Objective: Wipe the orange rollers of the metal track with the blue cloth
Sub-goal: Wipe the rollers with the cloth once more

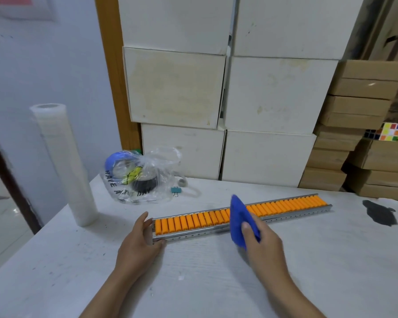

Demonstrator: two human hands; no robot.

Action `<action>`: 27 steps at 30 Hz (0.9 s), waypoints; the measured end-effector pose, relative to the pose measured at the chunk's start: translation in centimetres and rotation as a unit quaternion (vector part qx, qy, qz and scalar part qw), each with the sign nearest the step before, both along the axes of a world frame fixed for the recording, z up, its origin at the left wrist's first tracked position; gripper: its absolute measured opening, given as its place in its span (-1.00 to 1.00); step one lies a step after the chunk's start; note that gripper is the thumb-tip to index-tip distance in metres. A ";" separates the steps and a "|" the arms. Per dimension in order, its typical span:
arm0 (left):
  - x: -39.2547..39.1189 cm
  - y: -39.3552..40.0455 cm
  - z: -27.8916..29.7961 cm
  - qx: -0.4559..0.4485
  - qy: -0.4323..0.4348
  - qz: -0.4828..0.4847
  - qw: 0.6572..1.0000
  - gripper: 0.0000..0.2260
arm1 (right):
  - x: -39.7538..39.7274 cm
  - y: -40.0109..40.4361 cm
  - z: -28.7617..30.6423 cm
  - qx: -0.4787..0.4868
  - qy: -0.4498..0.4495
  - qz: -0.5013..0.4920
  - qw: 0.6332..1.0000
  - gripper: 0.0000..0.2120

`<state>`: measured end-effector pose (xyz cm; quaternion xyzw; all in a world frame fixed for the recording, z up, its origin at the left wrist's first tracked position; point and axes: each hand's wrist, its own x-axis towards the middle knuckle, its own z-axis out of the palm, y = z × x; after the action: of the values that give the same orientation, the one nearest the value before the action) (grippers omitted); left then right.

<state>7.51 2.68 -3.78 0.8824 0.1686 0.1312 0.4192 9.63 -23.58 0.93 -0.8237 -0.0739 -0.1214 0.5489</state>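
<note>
A long metal track point(292, 216) lies across the white table, slanting from near left to far right. A row of orange rollers point(191, 221) fills it. My left hand point(140, 239) grips the track's left end, fingers over the far side and thumb on the near rail. My right hand point(262, 242) holds a folded blue cloth point(238, 220), which rests across the rollers near the track's middle and hides a few of them.
A clear plastic bag with tape rolls point(138, 177) and a small teal binder clip point(176, 190) lie behind the track. An upright roll of plastic film point(64, 166) stands at the left. A dark stain point(379, 212) marks the table at the right. White and brown boxes point(269, 97) are stacked behind.
</note>
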 end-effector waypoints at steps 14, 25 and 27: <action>0.8 0.4 -0.6 -0.076 -0.002 -0.006 0.997 0.02 | 3.1 13.3 -3.7 -0.354 -0.191 0.217 0.890 -0.60; 1.0 0.6 -1.0 0.015 0.001 -0.028 0.999 -0.14 | 9.3 -1.6 -4.4 -0.385 -0.149 0.111 0.904 -0.56; 1.1 0.7 -1.0 0.019 0.004 -0.029 0.999 -0.15 | 10.6 -4.9 -4.2 -0.392 -0.128 0.073 0.908 -0.59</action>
<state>8.60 3.40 -4.74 0.8953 0.1420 0.1184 0.4053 20.22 -28.45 -3.27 -0.9424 -0.2452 -0.1460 0.1746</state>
